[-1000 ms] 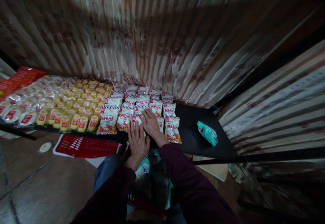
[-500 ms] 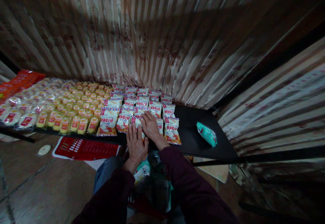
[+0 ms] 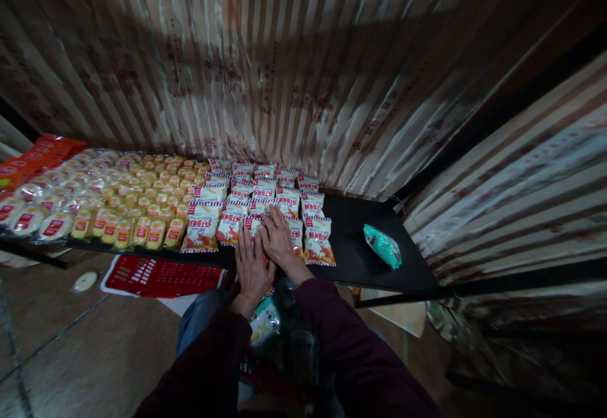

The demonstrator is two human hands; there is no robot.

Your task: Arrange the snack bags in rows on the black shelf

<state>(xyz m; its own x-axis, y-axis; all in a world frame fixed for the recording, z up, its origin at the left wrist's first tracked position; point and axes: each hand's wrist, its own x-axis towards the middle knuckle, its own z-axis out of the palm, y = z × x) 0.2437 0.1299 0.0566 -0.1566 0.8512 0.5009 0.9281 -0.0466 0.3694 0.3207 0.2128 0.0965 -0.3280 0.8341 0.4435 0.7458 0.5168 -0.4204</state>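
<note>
My left hand [image 3: 252, 265] lies flat, fingers stretched, on the front edge of a black shelf [image 3: 360, 253], touching the nearest white-and-red snack packets [image 3: 232, 222]. Beside it, my right hand [image 3: 279, 242] rests palm down with fingers spread on a packet in the front row. The packets lie in neat rows running toward the back wall. One more of them [image 3: 317, 241] sits just right of my right hand. Both arms wear dark maroon sleeves.
Yellow wrapped snacks [image 3: 137, 206] and round pale cakes [image 3: 38, 206] fill the shelf's left part. A single teal packet [image 3: 383, 246] lies on the bare right part. A red crate [image 3: 161, 276] sits on the floor below. A bag of packets [image 3: 265, 323] rests at my lap. Striped foil covers the walls.
Both hands stay flat on the front packets, barely shifting. The view has tilted slightly.
</note>
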